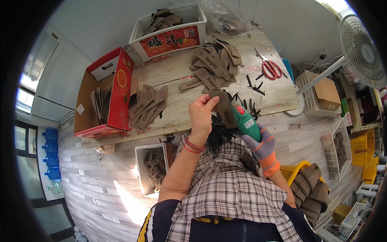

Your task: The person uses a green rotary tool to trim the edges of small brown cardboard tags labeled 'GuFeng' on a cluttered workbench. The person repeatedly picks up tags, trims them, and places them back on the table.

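Pinching one end of a flat brown piece point(227, 113) between thumb and fingers of the bare left hand point(201, 115), at the near edge of the worktop point(282, 92), over bunched dark strips point(219, 133). Gripping a green handheld tool point(246, 124) in the gloved right hand point(261, 147), just beside that piece, impossible to tell whether touching. Facing a heap of similar pieces point(213, 62) farther back, near red-handled scissors point(272, 70) and black scraps point(255, 87) on the right, and a smaller pile point(148, 105) beside a red carton point(122, 80) on the left
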Available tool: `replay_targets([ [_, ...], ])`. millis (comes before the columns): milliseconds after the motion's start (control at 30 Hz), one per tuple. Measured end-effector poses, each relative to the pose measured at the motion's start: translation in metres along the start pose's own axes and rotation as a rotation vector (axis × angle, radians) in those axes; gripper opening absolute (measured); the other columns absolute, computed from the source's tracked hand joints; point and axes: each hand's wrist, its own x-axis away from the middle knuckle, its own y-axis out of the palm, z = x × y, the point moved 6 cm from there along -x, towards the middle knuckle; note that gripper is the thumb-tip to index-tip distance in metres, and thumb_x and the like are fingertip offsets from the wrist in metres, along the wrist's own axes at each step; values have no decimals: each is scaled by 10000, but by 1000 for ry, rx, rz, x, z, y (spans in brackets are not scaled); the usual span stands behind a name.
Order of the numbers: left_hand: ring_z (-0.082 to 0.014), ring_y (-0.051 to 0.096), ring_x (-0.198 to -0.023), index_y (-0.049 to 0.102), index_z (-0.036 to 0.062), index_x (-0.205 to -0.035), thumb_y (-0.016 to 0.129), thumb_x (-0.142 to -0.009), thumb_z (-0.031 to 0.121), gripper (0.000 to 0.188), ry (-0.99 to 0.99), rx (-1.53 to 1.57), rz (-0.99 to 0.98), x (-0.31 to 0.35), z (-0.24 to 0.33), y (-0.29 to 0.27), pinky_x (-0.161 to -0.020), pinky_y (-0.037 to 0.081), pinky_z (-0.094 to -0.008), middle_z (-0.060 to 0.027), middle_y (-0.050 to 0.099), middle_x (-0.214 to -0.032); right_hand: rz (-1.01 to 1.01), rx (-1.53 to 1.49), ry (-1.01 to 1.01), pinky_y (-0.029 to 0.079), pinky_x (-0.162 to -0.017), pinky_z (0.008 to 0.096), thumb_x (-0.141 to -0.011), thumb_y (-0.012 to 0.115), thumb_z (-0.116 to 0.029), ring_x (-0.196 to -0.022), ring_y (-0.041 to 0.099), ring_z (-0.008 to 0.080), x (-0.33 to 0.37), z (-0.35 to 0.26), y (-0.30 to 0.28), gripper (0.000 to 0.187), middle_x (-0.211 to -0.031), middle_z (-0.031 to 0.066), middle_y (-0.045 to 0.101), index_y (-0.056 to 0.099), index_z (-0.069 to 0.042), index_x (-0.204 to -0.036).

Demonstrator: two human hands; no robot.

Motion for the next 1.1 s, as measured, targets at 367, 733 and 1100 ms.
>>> replay_targets([
  [367, -68, 575, -735, 658, -34, -938, 601, -858, 45, 126, -2, -282, -162, -4, 26, 5, -699, 458, -205, -19, 664, -839, -38, -32, -28, 508, -675, 221, -760, 762, -134, -782, 603, 89, -3, 12, -5, 475, -914, 61, 652, 551, 27, -1155],
  [733, -64, 558, -730, 664, -48, -873, 609, -823, 22, 102, 89, -607, -376, -11, 43, 8, -667, 444, -209, -9, 638, -807, -64, 34, -67, 511, -708, 244, -747, 773, -145, -810, 616, 101, -2, 8, -4, 497, -909, 71, 667, 554, 26, -1159],
  [1100, -79, 539, -713, 656, -40, -834, 631, -779, 29, 92, 25, -833, -530, 1, 43, 13, -636, 422, -221, -15, 592, -753, -74, 69, -83, 508, -706, 242, -737, 784, -198, -799, 615, 98, -6, 10, -2, 533, -912, 77, 667, 554, 27, -1162],
])
